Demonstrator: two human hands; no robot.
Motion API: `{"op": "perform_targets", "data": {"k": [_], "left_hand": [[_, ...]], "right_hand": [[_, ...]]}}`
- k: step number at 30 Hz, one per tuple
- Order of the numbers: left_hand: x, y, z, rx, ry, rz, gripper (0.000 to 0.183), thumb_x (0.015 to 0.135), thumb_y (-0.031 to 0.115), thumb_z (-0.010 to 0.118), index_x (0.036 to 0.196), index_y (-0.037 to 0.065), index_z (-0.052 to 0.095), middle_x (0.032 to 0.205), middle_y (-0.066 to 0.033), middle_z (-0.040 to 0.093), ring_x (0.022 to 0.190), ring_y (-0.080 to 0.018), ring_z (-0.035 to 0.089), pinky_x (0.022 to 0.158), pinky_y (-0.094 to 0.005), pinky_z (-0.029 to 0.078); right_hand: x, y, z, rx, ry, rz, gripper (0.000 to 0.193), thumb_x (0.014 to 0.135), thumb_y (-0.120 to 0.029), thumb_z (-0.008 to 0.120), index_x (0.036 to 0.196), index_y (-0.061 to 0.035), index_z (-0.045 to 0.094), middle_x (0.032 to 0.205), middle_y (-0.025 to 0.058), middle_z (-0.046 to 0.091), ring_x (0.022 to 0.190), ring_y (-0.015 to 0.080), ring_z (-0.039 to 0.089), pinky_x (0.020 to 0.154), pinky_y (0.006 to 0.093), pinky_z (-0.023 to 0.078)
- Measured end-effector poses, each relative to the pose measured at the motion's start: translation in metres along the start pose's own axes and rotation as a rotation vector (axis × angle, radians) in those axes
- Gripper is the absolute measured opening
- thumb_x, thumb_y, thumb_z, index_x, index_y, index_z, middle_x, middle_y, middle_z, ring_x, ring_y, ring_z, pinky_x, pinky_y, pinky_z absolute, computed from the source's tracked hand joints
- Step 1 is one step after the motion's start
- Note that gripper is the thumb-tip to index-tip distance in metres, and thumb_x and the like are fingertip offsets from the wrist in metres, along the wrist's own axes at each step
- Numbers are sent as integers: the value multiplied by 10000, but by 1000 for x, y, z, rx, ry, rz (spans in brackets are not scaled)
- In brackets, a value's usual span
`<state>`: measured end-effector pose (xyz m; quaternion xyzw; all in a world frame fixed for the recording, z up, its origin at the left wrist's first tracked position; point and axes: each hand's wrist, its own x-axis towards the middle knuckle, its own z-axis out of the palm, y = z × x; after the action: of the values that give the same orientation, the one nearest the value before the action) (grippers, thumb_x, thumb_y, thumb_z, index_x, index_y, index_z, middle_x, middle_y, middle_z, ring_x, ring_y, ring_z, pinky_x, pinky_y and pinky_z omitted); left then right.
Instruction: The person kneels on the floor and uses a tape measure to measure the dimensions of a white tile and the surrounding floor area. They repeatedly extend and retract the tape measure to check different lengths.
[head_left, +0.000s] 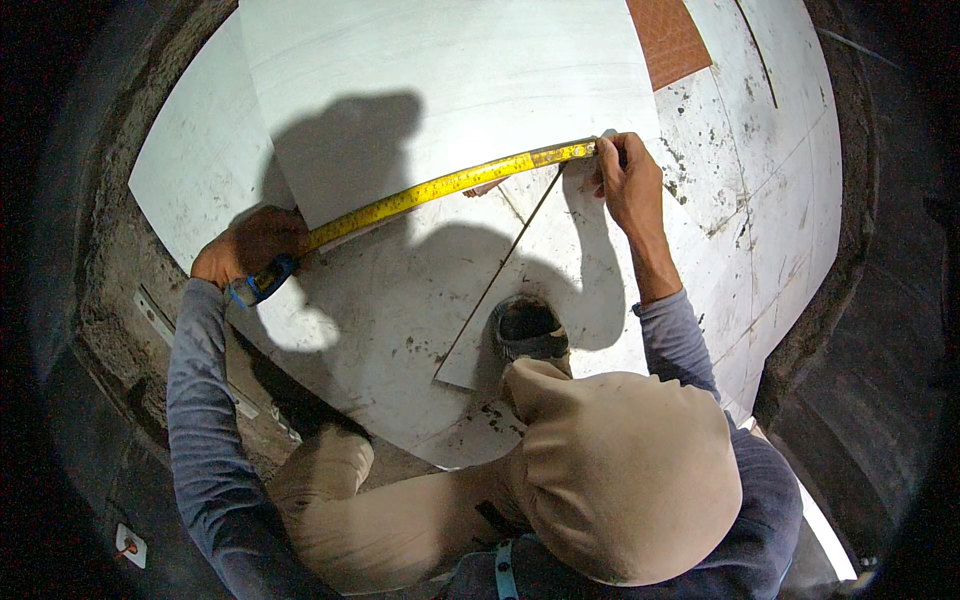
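A yellow tape measure point(430, 192) is drawn out across the front edge of a large white floor tile point(520, 80), its blade slanting up from left to right. On the left, my left hand point(255, 243) is closed on the blue and dark case, partly in shadow. At the far end, my right hand point(630, 180) pinches the tip of the blade between thumb and fingers. Under the blade lie scuffed white tiles point(390, 300), crossed by a thin dark slanting line. A small reddish-brown bit point(483, 188) shows just below the blade.
My shoe point(532, 328) stands on the tiles between my arms. A reddish-brown patterned piece point(672, 42) lies at the far right. Rough grey ground point(110, 270) borders the tiles at left, with a narrow metal bar point(155, 315) on it. A white socket plate point(130, 546) sits at lower left.
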<state>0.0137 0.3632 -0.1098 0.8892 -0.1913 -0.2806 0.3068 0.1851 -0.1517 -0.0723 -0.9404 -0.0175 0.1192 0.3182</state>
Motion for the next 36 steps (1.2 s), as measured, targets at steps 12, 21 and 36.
{"op": "perform_targets", "data": {"k": [12, 21, 36], "left_hand": [[8, 32, -23, 407, -252, 12, 277, 1019, 269, 631, 1219, 129, 761, 1288, -138, 686, 1254, -308, 627, 1116, -395, 496], [41, 40, -31, -307, -201, -56, 252, 913, 295, 724, 1009, 71, 789, 1063, -145, 754, 958, -295, 706, 886, -419, 560], [21, 43, -28, 218, -312, -56, 177, 919, 242, 643, 1003, 126, 746, 1066, -137, 709, 1060, -361, 648, 961, -465, 526]], "right_hand": [[13, 29, 5, -148, 63, -151, 255, 1070, -250, 609, 1049, -5, 674, 876, 205, 712, 747, 310, 699, 701, 415, 550], [21, 60, -11, -93, 12, -69, 296, 1109, -281, 580, 1107, -6, 692, 771, 98, 653, 648, 137, 563, 608, 321, 476], [14, 25, 9, -175, 116, -220, 294, 1080, -273, 606, 1108, 10, 681, 773, 174, 687, 637, 257, 649, 648, 393, 537]]}}
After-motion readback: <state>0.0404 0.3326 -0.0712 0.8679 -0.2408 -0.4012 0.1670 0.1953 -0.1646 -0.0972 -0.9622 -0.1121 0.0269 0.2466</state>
